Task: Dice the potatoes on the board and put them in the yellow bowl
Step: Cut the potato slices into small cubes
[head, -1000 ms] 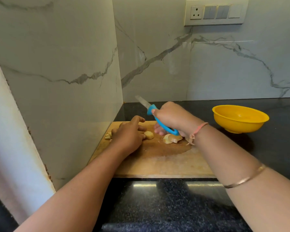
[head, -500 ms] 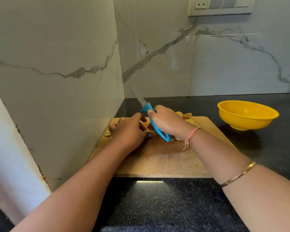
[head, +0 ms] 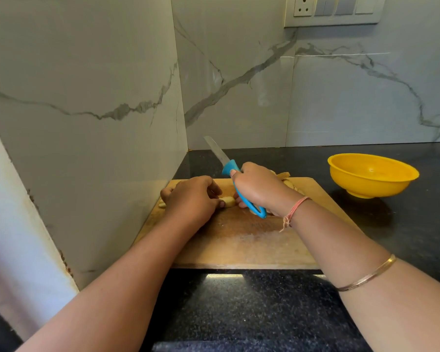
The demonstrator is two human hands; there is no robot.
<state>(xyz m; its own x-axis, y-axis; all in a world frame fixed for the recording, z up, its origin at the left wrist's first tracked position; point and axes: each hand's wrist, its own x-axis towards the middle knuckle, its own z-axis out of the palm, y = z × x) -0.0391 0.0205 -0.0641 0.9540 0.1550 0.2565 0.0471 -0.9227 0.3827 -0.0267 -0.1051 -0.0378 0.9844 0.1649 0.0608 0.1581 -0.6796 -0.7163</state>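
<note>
> so what's the kitchen like?

> On my feed: white marble walls [head: 239, 72] with grey veins, meeting in a corner. Switch panel [head: 333, 8] up top. Black speckled table [head: 252, 313], with a glare strip [head: 224, 275] on it.

Pale potato pieces [head: 228, 201] lie on the wooden board [head: 239, 245]; the yellow bowl [head: 371, 186] stands right of it.

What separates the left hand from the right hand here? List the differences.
The left hand pinches a potato piece on the cutting board; the right hand grips a blue-handled knife, blade raised. The right hand's wrist wears a pink thread; the left hand's is bare. Both are over the board.
</note>
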